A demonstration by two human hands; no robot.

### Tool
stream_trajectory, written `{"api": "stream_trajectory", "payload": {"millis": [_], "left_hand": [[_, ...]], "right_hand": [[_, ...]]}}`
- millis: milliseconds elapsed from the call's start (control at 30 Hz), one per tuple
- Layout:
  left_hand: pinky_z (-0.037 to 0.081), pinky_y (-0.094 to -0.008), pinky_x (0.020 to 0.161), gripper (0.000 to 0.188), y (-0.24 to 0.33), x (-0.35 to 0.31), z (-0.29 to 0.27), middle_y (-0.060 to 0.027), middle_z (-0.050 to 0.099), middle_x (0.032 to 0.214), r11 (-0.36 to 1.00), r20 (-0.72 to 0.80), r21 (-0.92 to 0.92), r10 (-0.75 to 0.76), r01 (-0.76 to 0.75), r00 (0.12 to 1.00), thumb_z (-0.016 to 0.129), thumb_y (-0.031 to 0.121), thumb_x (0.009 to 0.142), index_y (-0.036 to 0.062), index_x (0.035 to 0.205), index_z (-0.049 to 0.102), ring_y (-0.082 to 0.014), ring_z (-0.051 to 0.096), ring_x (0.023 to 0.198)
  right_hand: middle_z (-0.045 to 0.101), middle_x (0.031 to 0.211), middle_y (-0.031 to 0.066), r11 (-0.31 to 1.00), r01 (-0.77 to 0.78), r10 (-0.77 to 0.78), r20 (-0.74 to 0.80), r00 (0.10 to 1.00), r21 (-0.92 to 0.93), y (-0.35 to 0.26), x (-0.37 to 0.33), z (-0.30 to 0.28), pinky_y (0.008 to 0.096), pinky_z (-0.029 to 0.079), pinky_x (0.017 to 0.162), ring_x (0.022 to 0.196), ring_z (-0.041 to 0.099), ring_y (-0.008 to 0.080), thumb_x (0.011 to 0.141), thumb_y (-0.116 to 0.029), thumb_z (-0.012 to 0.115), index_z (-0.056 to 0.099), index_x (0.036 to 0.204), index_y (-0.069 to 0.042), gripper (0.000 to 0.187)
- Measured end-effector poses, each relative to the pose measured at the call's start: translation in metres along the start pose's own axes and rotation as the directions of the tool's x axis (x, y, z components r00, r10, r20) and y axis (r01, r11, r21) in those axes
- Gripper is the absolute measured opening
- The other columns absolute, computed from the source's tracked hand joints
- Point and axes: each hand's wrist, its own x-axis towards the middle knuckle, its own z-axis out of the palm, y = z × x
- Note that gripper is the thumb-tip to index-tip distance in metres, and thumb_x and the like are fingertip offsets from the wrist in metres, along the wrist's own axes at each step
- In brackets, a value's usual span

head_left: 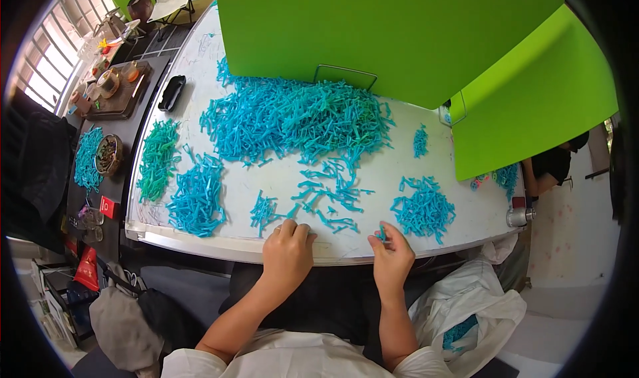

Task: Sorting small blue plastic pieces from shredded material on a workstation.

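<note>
My right hand [393,255] is at the table's near edge, thumb and fingers pinching a small teal plastic piece [383,233]. My left hand [287,250] rests at the same edge with its fingers curled together; what they hold, if anything, is hidden. Just beyond its fingertips lies a loose teal piece [293,211], beside a small blue heap [263,211]. Scattered narrow blue pieces [329,186] lie between and beyond my hands. A rounded blue pile [424,209] sits to the right of my right hand.
A large blue-green pile [299,118] spreads beneath a green board [386,31]. On the left are a blue pile [198,198], a green pile [158,158] and a black tray [172,93]. A white bag [476,298] hangs at lower right. Someone's arm [530,176] shows behind another green board [532,98].
</note>
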Motion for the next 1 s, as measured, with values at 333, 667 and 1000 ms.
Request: {"api": "stream_trajectory", "payload": {"millis": [333, 667, 1000], "left_hand": [[0.055, -0.0414, 0.068, 0.015, -0.001, -0.004, 0.001, -0.0101, 0.070, 0.088, 0.992, -0.071, -0.120, 0.023, -0.032, 0.997, 0.082, 0.006, 0.081, 0.0069, 0.095, 0.076, -0.0319, 0.069, 0.078], [0.059, -0.0278, 0.075, 0.031, 0.008, -0.006, -0.015, -0.0088, 0.070, 0.091, 0.702, 0.073, -0.647, -0.330, 0.296, 0.941, 0.079, -0.007, 0.086, 0.0018, 0.112, 0.066, -0.0157, 0.073, 0.082], [0.057, -0.0246, 0.077, 0.029, -0.001, -0.024, -0.016, -0.0056, 0.072, 0.095, 0.671, 0.170, -0.655, -0.317, 0.348, 0.933, 0.079, -0.007, 0.089, -0.0014, 0.116, 0.069, -0.0112, 0.071, 0.086]], "right_hand": [[0.071, 0.104, 0.0112, 0.798, 0.271, -0.311, 0.018, 0.950, -0.539, -0.002, 0.000, -0.012, 0.0347, 0.054, 0.070, 0.076, 0.064, 0.0249, 0.074, -0.002, 0.089, 0.075, 0.109, -0.004, 0.038], [0.073, 0.100, 0.0087, 0.852, 0.350, -0.340, 0.096, 0.935, -0.389, -0.003, 0.003, -0.016, 0.0402, 0.055, 0.076, 0.087, 0.066, 0.0316, 0.074, 0.002, 0.084, 0.074, 0.096, -0.006, 0.025], [0.071, 0.094, 0.0076, 0.760, 0.484, -0.416, 0.248, 0.875, -0.435, -0.004, 0.017, 0.026, 0.0436, 0.053, 0.077, 0.090, 0.064, 0.0323, 0.074, -0.003, 0.085, 0.075, 0.094, -0.008, 0.024]]}}
